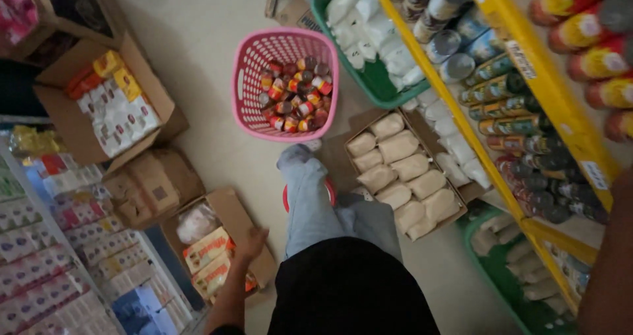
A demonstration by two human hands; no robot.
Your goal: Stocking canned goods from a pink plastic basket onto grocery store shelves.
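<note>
Pink basket (pixel 245 84), one, full of cans; left hand (pixel 251 243) empty, fingers loosely spread, over one open carton (pixel 232 211).

the left hand (pixel 251 243) hangs low at about seven o'clock, fingers loosely curled, holding nothing. its bare arm runs down to the bottom edge. the right forearm shows at four o'clock, its hand out of view.

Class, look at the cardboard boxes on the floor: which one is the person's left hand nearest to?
The open box of orange-and-white packets under the left hand; the others lie farther off.
</note>
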